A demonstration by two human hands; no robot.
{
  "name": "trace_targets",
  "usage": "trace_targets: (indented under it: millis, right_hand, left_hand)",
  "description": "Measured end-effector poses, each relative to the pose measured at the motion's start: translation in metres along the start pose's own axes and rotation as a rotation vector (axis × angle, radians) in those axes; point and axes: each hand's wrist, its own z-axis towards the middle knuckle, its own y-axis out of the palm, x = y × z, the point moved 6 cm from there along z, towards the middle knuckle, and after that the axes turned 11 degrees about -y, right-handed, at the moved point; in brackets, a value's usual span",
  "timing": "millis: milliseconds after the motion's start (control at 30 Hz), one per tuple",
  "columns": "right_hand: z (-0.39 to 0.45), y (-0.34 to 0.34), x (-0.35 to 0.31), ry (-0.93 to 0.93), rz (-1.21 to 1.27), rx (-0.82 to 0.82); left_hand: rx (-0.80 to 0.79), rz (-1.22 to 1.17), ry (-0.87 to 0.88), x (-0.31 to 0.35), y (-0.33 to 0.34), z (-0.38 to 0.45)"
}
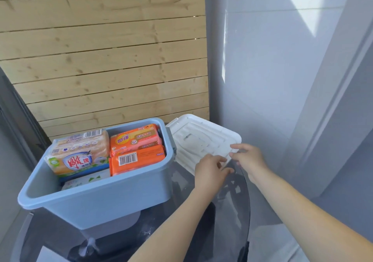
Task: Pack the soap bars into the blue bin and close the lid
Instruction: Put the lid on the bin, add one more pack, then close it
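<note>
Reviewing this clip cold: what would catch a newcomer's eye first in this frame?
The blue bin at lower left, open and packed with bright soap packs: orange ones on its right side, a pale yellow pack on its left. Just right of the bin lies the white lid on the glass table, with the left hand and right hand at its near edge.

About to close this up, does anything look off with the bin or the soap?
Nothing spilled or damaged. The cream soap pack sits tilted, rising above the blue bin rim, so it might obstruct the white lid, which lies off beside the bin.
</note>
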Motion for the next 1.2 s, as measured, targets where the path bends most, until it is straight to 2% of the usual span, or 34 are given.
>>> trace_targets:
  millis: [200, 400, 500, 633, 767, 867, 1033, 1067, 1200]
  right_hand:
    - [-0.014, -0.012, -0.048, -0.257, 0.137, 0.047]
    - [-0.034, -0.029, -0.110, -0.562, 0.126, 0.063]
    - [-0.045, -0.029, -0.124, -0.624, 0.106, 0.015]
    - [-0.050, -0.017, -0.129, -0.655, -0.009, -0.092]
    - [-0.060, 0.016, -0.134, -0.632, -0.075, -0.187]
    - [-0.072, 0.037, -0.138, -0.658, -0.176, -0.180]
    - [-0.087, 0.071, -0.147, -0.728, -0.410, -0.139]
    - [-0.089, 0.077, -0.148, -0.719, -0.382, -0.153]
    - [-0.089, 0.109, -0.150, -0.557, 0.033, -0.363]
  left_hand:
    - [0.184, -0.096, 0.207, 0.044, -0.026, -0.010]
    - [0.353, -0.260, 0.267, 0.083, -0.083, -0.033]
    - [0.400, -0.481, 0.145, 0.084, -0.130, -0.041]
    - [0.250, -0.963, -0.051, 0.063, -0.184, -0.055]
    - [0.159, -1.219, -0.117, 0.038, -0.229, -0.072]
    - [0.148, -1.276, -0.151, 0.010, -0.260, -0.083]
    - [0.226, -1.310, -0.276, -0.055, -0.300, -0.097]
    - [0.249, -1.327, -0.300, -0.067, -0.308, -0.099]
    - [0.343, -1.260, -0.319, -0.109, -0.337, -0.101]
